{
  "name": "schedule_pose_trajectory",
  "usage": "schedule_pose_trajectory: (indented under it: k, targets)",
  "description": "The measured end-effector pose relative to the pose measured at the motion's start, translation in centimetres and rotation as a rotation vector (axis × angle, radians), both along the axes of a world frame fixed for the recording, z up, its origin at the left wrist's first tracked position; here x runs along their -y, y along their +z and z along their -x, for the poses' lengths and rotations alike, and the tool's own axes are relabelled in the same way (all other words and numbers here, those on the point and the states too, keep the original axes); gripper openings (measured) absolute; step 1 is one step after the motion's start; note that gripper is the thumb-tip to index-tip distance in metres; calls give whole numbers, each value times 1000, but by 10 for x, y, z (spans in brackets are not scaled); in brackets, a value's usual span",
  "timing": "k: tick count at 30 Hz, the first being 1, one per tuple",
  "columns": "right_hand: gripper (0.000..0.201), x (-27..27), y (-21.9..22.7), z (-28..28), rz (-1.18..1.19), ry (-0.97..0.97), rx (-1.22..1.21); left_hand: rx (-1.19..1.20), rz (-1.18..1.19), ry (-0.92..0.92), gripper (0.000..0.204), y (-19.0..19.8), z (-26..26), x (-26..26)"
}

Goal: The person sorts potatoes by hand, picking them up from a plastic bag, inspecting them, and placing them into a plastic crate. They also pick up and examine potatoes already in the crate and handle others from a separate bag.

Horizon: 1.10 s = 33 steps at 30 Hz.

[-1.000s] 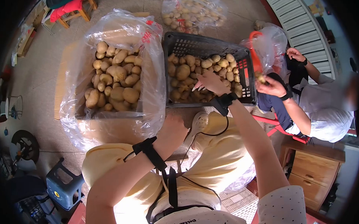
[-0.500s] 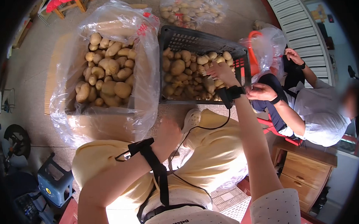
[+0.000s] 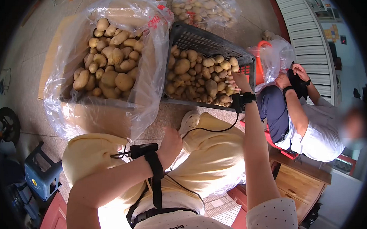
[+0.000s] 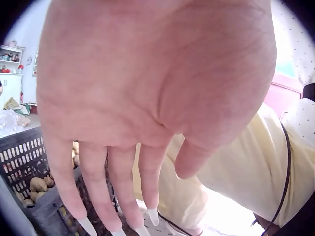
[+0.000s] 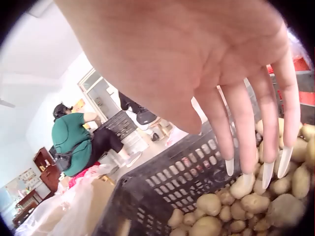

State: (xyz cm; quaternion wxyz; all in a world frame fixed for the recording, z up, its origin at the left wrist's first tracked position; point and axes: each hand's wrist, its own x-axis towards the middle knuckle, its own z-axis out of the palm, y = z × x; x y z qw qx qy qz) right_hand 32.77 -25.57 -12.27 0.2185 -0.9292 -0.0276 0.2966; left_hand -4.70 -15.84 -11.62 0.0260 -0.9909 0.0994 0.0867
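My right hand [image 3: 241,82] is at the right end of a black plastic crate [image 3: 209,39], its fingers reaching down over potatoes [image 3: 182,67]. In the right wrist view those long-nailed fingers [image 5: 241,123] hang nearly straight, tips right at the potatoes [image 5: 206,202], with nothing gripped. My left hand [image 3: 170,145] hovers above my lap, away from the crate. Its palm faces the camera in the left wrist view, with loose, extended fingers [image 4: 96,179] and nothing held. Left of the crate, a cardboard box [image 3: 106,113] lined with clear plastic holds larger potatoes [image 3: 109,60].
A clear bag [image 3: 206,10] of potatoes lies beyond the crate. Another person [image 3: 313,130] sits at the right, hands by a plastic bag [image 3: 281,52] and an orange-red container [image 3: 260,63]. A blue stool [image 3: 42,172] stands left, a wooden cabinet [image 3: 299,185] right.
My right hand has moved from mid-crate to its right end. The other person's hand, earlier holding a potato near the crate, is now back by the bag. My left hand stays over my lap.
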Motion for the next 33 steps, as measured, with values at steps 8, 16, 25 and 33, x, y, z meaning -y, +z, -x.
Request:
schedule_pose_trajectory:
  k: [8, 16, 25, 33]
  targets:
    - [44, 150, -135, -107, 217, 305, 346, -83, -11, 73, 16, 8, -5, -3]
    - [62, 92, -101, -60, 291, 328, 350, -142, -6, 34, 18, 4, -10, -2]
    - [80, 48, -109, -40, 699, 207, 301, -148, 55, 72, 18, 6, -17, -15]
    - [65, 35, -134, -38, 928, 225, 245, -145, 31, 144, 15, 7, -23, -31]
